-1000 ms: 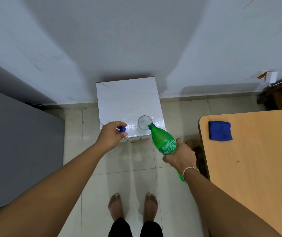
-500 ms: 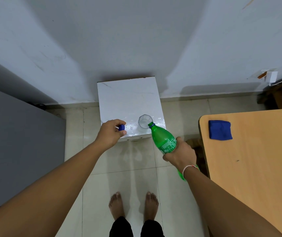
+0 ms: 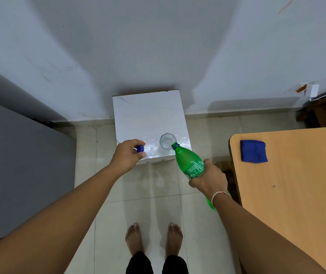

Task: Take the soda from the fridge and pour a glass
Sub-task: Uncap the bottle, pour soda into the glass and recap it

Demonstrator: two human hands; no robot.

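Two hands work over a small white counter [image 3: 148, 115] set against the wall. The right hand [image 3: 209, 177] is wrapped round the middle of a green soda bottle [image 3: 189, 165], fingers curled over its label, with a thin band on the wrist. That bottle is tilted forward and to the left, its open mouth with a blue neck ring resting at the near rim of a clear glass [image 3: 167, 143]; whether liquid is running cannot be told. The left hand [image 3: 128, 157] pinches a blue cap [image 3: 140, 148] between thumb and fingers, at the counter's near left edge, well apart from the glass. The glass stands upright near the counter's front right corner. Below, two bare feet [image 3: 154, 237] stand on a pale tiled floor [image 3: 138, 214]. To the right is a wooden table [image 3: 296, 184] with a folded blue cloth [image 3: 253, 150] lying near its far left corner. A grey appliance [image 3: 19, 165] fills the left side of the view.
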